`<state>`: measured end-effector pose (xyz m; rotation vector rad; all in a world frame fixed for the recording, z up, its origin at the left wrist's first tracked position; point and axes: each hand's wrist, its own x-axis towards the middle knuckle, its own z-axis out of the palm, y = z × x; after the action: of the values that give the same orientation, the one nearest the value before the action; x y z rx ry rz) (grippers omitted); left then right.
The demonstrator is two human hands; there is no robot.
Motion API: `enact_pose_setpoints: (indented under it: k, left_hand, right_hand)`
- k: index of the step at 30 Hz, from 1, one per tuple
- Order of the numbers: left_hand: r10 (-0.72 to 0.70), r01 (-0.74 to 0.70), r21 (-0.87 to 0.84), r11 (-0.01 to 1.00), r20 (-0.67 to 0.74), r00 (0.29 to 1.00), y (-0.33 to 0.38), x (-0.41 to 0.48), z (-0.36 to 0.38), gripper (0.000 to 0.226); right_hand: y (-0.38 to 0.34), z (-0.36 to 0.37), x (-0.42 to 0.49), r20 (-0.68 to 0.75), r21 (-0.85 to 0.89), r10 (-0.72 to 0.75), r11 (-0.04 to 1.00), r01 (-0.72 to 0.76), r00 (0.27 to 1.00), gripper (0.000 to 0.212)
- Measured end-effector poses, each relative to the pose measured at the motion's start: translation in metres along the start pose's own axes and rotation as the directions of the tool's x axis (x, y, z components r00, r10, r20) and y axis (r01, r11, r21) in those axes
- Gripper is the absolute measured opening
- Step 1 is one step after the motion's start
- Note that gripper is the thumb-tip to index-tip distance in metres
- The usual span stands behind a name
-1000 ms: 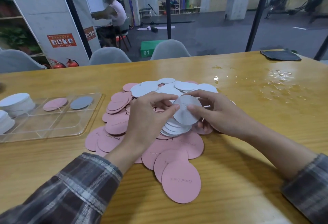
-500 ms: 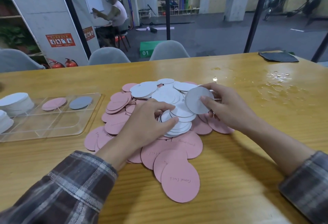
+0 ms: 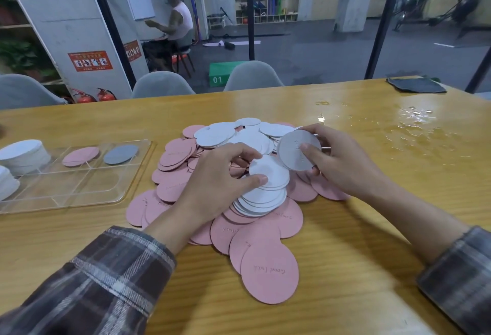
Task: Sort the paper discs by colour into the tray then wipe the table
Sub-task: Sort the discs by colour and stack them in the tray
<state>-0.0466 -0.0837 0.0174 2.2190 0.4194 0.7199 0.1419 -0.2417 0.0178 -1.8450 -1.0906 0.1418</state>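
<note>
A heap of pink discs (image 3: 268,273) and white discs (image 3: 215,135) covers the middle of the wooden table. My right hand (image 3: 337,164) pinches one grey disc (image 3: 292,151), held tilted above the heap. My left hand (image 3: 218,183) curls over a small stack of white discs (image 3: 265,194), thumb and fingertips on the top one. At the left stands a clear divided tray (image 3: 79,191). It holds one pink disc (image 3: 79,156), one grey disc (image 3: 121,154) and white stacks (image 3: 24,154) in separate compartments.
A dark cloth (image 3: 415,85) lies at the table's far right corner. Wet patches (image 3: 409,122) glisten on the right side of the table. Grey chairs (image 3: 162,85) stand behind the far edge. A person sits beyond the glass.
My right hand lifted the grey disc off the white stack and carried it up and to the right. My left hand came down onto the top white disc.
</note>
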Motion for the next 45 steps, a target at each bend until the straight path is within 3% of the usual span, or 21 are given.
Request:
enact_pose_setpoints:
  k: [3,5,13,22,29,36,40,45]
  left_hand:
    - [-0.032,0.033,-0.046,0.998,0.010,0.999,0.000,0.001,0.000,0.049]
    - [-0.059,0.060,-0.088,0.994,0.014,0.998,-0.001,0.003,-0.001,0.049]
    - [-0.065,0.054,-0.183,0.982,-0.052,0.997,-0.002,0.006,-0.003,0.005]
    - [-0.020,0.011,-0.236,0.972,-0.036,0.999,-0.004,0.004,0.004,0.027]
    - [-0.056,0.046,-0.279,0.959,-0.026,0.998,0.000,0.004,0.000,0.018]
    - [-0.173,0.151,-0.433,0.889,-0.010,0.985,0.002,0.005,-0.002,0.024]
    - [-0.186,0.144,-0.460,0.876,-0.049,0.981,-0.002,0.005,0.000,0.020]
    - [-0.130,0.067,-0.366,0.928,-0.150,0.980,0.003,0.001,0.011,0.016]
  right_hand:
    - [-0.001,-0.001,0.000,-0.015,0.001,-0.003,1.000,0.003,1.000,0.020]
    - [-0.002,-0.001,-0.001,-0.022,0.006,-0.003,1.000,0.003,1.000,0.020]
    - [-0.003,0.000,-0.001,-0.001,0.011,-0.006,1.000,0.006,1.000,0.021]
    - [0.000,0.001,-0.001,0.015,0.002,-0.006,1.000,0.006,1.000,0.020]
    - [0.000,0.002,-0.001,0.011,-0.001,0.000,1.000,0.000,1.000,0.019]
    - [-0.003,-0.002,0.000,-0.034,0.032,0.021,0.999,-0.020,0.999,0.021]
    - [-0.009,-0.002,-0.001,0.049,0.123,0.046,0.991,-0.052,0.998,0.023]
    - [-0.017,0.004,-0.005,0.221,0.256,0.083,0.957,-0.140,0.972,0.028]
